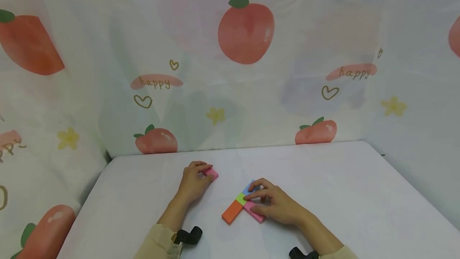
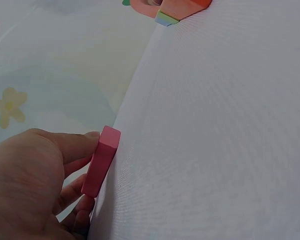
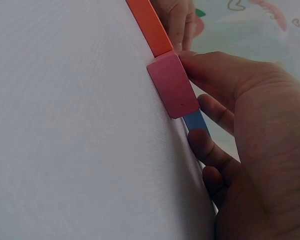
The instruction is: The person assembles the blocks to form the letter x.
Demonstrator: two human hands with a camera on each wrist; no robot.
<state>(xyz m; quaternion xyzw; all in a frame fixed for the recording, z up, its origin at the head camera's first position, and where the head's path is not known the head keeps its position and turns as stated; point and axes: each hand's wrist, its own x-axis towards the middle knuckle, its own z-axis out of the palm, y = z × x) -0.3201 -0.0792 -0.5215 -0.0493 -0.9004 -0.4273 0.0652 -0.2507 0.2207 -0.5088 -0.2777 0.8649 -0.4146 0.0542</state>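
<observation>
My left hand (image 1: 194, 181) pinches a pink block (image 2: 101, 162) between thumb and fingers, close to the white tabletop. To its right, flat blocks lie end to end on a slant: an orange block (image 1: 232, 212), a small green block (image 1: 240, 198) and a blue block (image 1: 247, 189). From the green one a second pink block (image 3: 174, 86) branches toward the lower right. Over this group my right hand (image 1: 278, 203) spreads its bent fingers, thumb at the branching pink block and fingertips at the green and blue blocks. Its fingers partly cover the blue block.
The white table (image 1: 316, 171) reaches back to a patterned curtain (image 1: 251, 107) printed with fruit, flowers and "happy". Black wrist mounts (image 1: 190, 235) sit low in the head view at both sleeves.
</observation>
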